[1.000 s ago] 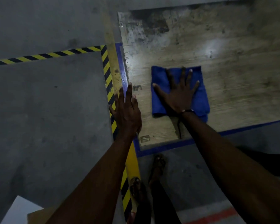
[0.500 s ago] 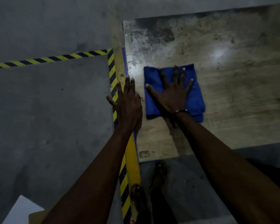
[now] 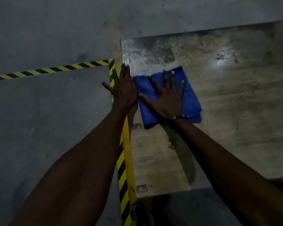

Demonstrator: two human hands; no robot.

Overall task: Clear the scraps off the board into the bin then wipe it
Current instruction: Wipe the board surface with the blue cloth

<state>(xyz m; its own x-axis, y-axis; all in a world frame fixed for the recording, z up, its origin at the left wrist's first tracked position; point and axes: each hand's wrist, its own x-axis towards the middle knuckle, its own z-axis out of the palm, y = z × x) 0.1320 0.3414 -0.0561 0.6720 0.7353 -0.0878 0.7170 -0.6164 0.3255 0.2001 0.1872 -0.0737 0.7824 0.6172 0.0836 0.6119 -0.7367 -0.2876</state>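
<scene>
A worn wooden board (image 3: 227, 103) lies flat on the floor, stained and scuffed. A folded blue cloth (image 3: 190, 98) rests on its left part. My right hand (image 3: 167, 97) presses flat on the cloth with fingers spread. My left hand (image 3: 123, 88) is held edge-on along the board's left edge, fingers straight and together, right beside the cloth and holding nothing. No scraps show on the board, and no bin is in view.
Grey concrete floor (image 3: 47, 128) fills the left. Yellow-and-black hazard tape (image 3: 47, 70) runs across it and turns down along the board's left side (image 3: 122, 185), beside a plain yellow strip. A foot in a sandal (image 3: 138, 212) shows below the board.
My right hand has slid the cloth left and farther up the board. My left hand moved forward along the board's edge and now sits against the cloth.
</scene>
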